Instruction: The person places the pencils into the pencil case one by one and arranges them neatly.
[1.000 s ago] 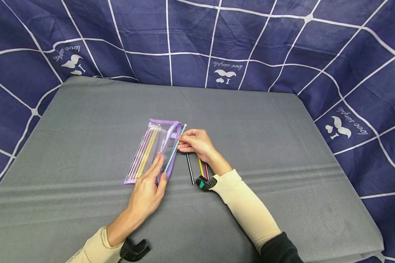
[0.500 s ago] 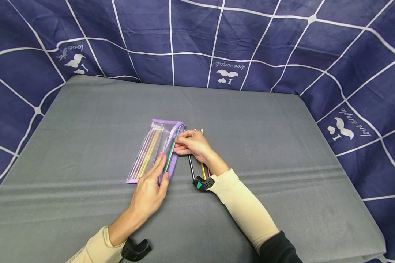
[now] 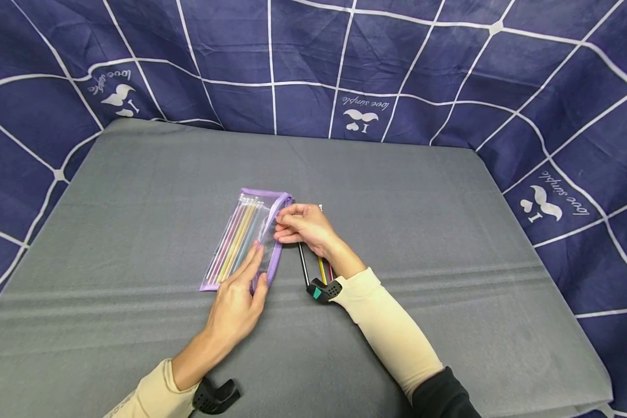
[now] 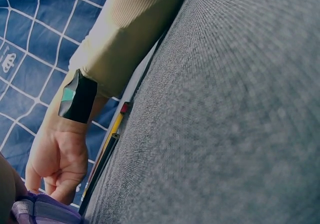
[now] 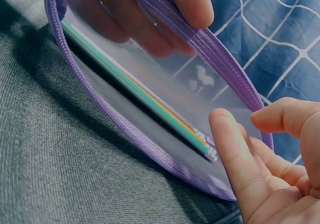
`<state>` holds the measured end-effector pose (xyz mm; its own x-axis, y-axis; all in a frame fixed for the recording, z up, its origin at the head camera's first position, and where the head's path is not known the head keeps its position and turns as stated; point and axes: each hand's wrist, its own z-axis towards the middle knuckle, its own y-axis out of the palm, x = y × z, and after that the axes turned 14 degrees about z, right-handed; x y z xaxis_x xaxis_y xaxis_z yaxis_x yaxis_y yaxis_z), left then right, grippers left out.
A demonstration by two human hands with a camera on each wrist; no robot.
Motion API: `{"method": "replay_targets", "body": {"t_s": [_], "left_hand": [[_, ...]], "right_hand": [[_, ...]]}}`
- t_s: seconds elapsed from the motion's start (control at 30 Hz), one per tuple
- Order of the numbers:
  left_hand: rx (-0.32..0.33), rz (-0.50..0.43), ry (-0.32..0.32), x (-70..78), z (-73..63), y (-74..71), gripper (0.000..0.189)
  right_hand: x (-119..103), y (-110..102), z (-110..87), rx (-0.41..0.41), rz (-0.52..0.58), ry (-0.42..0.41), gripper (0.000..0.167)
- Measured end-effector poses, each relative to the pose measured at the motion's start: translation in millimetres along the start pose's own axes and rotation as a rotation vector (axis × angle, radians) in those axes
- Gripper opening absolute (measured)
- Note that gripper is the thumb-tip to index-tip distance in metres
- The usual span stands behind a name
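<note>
A clear pencil pouch with purple trim (image 3: 265,193) lies mid-table in the head view, several pencils (image 3: 237,238) inside. Its zip side gapes in the right wrist view, where a green pencil (image 5: 140,93) rests within beside the others. My left hand (image 3: 235,307) pinches the pouch's upper edge; some of its fingers show through the film. Right at the opening is my right hand (image 3: 308,229), thumb and forefinger apart with nothing between them. Under this hand and wrist lie a black pencil (image 3: 303,264), a yellow pencil (image 3: 321,269) and a red pencil (image 3: 330,271), partly hidden.
A grey cloth-covered table (image 3: 423,232) spreads around the hands. Behind it and along both sides hangs a navy curtain (image 3: 303,52) with white grid lines. Each wrist wears a black strap device (image 3: 324,292).
The green pencil has gone from the right hand's fingers fully into the pouch, moving leftward beside the other pencils. The right hand has let go of it. The left hand keeps its hold.
</note>
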<state>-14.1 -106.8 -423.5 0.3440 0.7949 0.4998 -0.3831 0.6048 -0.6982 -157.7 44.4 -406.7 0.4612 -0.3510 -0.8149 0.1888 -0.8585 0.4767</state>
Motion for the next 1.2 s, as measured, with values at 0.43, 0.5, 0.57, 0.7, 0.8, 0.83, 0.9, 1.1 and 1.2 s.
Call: {"method": "replay_targets", "body": {"t_s": [0.43, 0.5, 0.57, 0.7, 0.8, 0.83, 0.9, 1.1, 1.2], "left_hand": [[0.007, 0.006, 0.002, 0.4, 0.0, -0.5, 0.05], [0.005, 0.006, 0.001, 0.5, 0.1, -0.6, 0.05], [0.004, 0.005, -0.001, 0.6, 0.1, -0.7, 0.05], [0.0, 0.004, -0.004, 0.6, 0.1, -0.9, 0.049], [-0.004, 0.004, -0.005, 0.5, 0.0, -0.8, 0.049], [-0.005, 0.004, -0.005, 0.5, 0.0, -0.8, 0.049], [-0.004, 0.004, -0.006, 0.5, -0.2, -0.7, 0.049], [0.003, 0.006, -0.007, 0.4, -0.1, -0.5, 0.049], [0.006, 0.007, -0.006, 0.3, 0.0, -0.6, 0.049]], "right_hand": [[-3, -5, -3.7, 0.02, -0.049, -0.02, 0.012], [-5, -6, -5.4, 0.023, -0.052, -0.023, 0.013], [-6, -7, -6.8, 0.027, -0.056, -0.026, 0.015], [-7, -11, -8.5, 0.032, -0.062, -0.033, 0.019], [-9, -13, -9.8, 0.035, -0.064, -0.039, 0.024], [-9, -14, -10.1, 0.036, -0.066, -0.04, 0.025], [-10, -16, -11.1, 0.042, -0.073, -0.044, 0.024], [-13, -24, -14.0, 0.047, -0.083, -0.055, 0.013], [-15, -29, -15.7, 0.049, -0.082, -0.06, 0.011]]}}
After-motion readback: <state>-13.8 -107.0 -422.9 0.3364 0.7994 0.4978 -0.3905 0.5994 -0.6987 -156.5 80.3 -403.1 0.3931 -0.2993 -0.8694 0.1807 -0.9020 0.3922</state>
